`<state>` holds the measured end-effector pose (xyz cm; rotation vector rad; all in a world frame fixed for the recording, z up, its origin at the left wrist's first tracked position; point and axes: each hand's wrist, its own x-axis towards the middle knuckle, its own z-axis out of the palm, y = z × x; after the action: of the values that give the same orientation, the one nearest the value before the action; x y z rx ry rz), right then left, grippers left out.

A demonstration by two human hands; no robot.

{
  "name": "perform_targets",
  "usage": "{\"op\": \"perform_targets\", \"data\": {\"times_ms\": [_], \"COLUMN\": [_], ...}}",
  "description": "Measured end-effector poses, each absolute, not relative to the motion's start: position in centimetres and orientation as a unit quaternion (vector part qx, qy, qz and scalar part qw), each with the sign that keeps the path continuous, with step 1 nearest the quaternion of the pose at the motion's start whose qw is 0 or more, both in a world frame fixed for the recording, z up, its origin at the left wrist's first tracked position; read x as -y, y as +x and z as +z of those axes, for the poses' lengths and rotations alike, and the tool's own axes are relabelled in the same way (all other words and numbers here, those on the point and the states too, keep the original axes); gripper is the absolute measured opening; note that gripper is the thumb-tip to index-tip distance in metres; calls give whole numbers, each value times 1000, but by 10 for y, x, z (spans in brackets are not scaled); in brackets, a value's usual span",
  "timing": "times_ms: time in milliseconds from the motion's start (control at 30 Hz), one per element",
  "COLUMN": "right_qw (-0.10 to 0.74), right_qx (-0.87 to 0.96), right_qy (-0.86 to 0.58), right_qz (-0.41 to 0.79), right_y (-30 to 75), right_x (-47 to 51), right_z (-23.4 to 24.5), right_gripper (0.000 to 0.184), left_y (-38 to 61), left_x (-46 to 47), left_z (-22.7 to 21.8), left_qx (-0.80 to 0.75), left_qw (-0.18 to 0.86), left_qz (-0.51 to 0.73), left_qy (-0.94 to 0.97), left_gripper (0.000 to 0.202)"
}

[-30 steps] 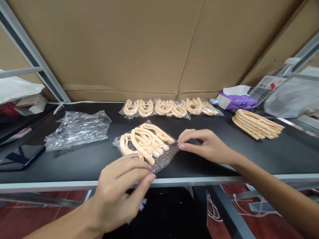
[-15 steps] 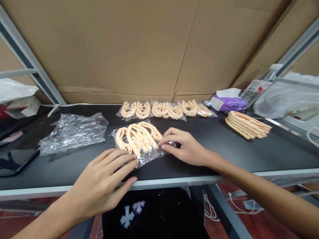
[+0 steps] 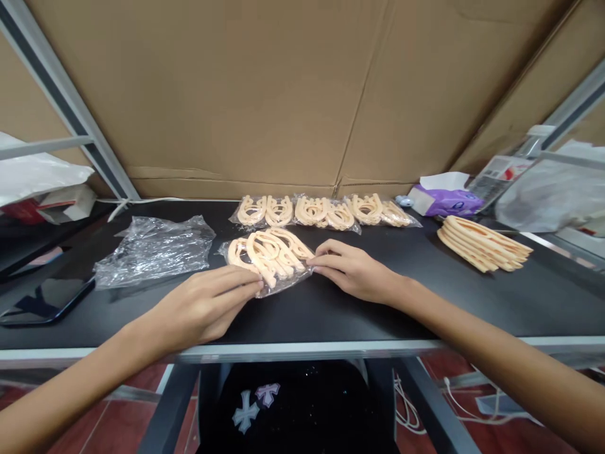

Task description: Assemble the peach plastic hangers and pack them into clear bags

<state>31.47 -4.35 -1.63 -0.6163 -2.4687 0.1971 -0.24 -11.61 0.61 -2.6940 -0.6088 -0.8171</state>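
Observation:
A clear plastic bag of peach-coloured horseshoe-shaped plastic pieces (image 3: 268, 255) lies on the black table (image 3: 359, 309). My left hand (image 3: 208, 306) rests flat at the bag's near left edge, fingers stretched out and touching it. My right hand (image 3: 352, 271) lies on the bag's right end, fingers extended and pressing the plastic down. Behind it sits a row of three similar filled bags (image 3: 321, 211).
A heap of empty clear bags (image 3: 154, 249) lies at the left, a dark phone (image 3: 45, 299) near the left edge. A stack of loose peach pieces (image 3: 482, 243) and a purple tissue pack (image 3: 444, 197) are at the right. Cardboard (image 3: 283, 94) forms the back wall.
Both hands have pushed the bag away from the table's front edge and now lie flat on it. The left hand went from a raised pinch to stretched fingers.

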Motion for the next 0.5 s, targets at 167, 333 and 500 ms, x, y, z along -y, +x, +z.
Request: {"op": "perform_targets", "data": {"times_ms": [167, 333, 500], "right_qw": [356, 396, 333], "right_qx": [894, 834, 818], "right_qy": [-265, -337, -354], "right_qz": [60, 186, 307], "right_y": [311, 294, 261], "right_x": [57, 59, 9], "right_z": [19, 76, 61], "right_gripper": [25, 28, 27], "left_y": [-3, -7, -30], "left_x": [123, 113, 46], "left_z": [32, 94, 85], "left_qx": [295, 454, 562], "left_qw": [59, -41, -201], "left_qz": [-381, -419, -320], "left_qy": [-874, -785, -735], "left_gripper": [24, 20, 37]}}
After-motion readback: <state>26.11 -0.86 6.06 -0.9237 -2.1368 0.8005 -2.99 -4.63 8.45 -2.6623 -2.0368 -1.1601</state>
